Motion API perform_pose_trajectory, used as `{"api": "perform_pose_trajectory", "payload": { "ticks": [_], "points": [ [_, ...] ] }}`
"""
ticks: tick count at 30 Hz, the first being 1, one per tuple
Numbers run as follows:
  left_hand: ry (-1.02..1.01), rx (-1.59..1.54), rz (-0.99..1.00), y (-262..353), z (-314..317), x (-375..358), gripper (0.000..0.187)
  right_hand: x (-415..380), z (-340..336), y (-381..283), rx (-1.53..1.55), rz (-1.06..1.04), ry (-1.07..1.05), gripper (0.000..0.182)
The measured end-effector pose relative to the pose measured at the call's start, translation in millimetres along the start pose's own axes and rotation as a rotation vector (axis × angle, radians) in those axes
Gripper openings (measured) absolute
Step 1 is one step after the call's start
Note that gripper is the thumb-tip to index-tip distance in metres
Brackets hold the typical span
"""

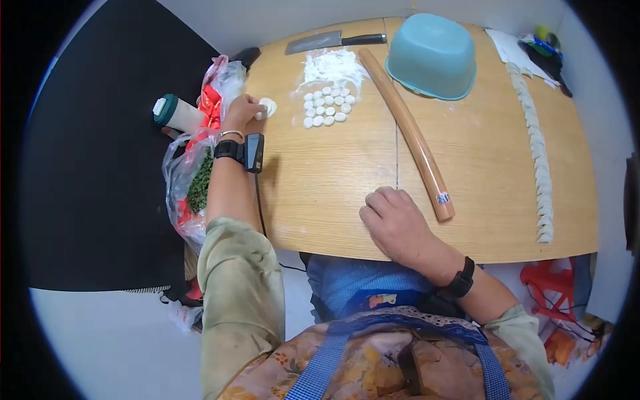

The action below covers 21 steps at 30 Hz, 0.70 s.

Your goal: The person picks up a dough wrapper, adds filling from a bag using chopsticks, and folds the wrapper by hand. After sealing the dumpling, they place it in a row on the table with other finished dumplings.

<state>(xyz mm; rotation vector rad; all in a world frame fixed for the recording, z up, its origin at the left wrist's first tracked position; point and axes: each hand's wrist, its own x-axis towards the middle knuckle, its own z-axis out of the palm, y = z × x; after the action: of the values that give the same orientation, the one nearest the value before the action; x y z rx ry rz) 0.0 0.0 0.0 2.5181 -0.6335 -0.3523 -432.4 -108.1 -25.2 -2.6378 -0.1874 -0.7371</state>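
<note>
My left hand is at the table's left edge, its fingers closed on the near side of some thin white dough rounds. Resting on the wood near the front edge, my right hand has its fingers curled in; what they hold, if anything, is hidden. Small white dough pieces lie in rows right of my left hand, below a patch of white flour. A long wooden rolling pin lies diagonally beyond my right hand.
A cleaver lies at the back beside an upturned blue basin. Overlapping white dough pieces form a long line on the right. Plastic bags with greens and a white cup with a green lid stand off the left edge.
</note>
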Motion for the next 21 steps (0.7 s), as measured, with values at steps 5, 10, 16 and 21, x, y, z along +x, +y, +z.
{"api": "perform_pose_trajectory", "payload": {
  "ticks": [5, 10, 16, 21],
  "points": [
    [-0.134, -0.227, -0.017, 1, -2, 3, 0.028, 2, 4, 1, 0.000, -0.011, 0.030, 0.010],
    [-0.137, -0.125, 0.066, 8, 1, -9, 0.023, -1, 2, 2, -0.014, -0.014, 0.026, 0.009],
    [-0.123, -0.261, 0.207, 21, 0, -46, 0.027, -2, 8, 4, -0.037, -0.017, 0.058, 0.007],
    [-0.288, -0.671, 0.195, 63, 10, -133, 0.032, -4, 9, 6, -0.035, -0.032, 0.102, 0.006]
  ]
}}
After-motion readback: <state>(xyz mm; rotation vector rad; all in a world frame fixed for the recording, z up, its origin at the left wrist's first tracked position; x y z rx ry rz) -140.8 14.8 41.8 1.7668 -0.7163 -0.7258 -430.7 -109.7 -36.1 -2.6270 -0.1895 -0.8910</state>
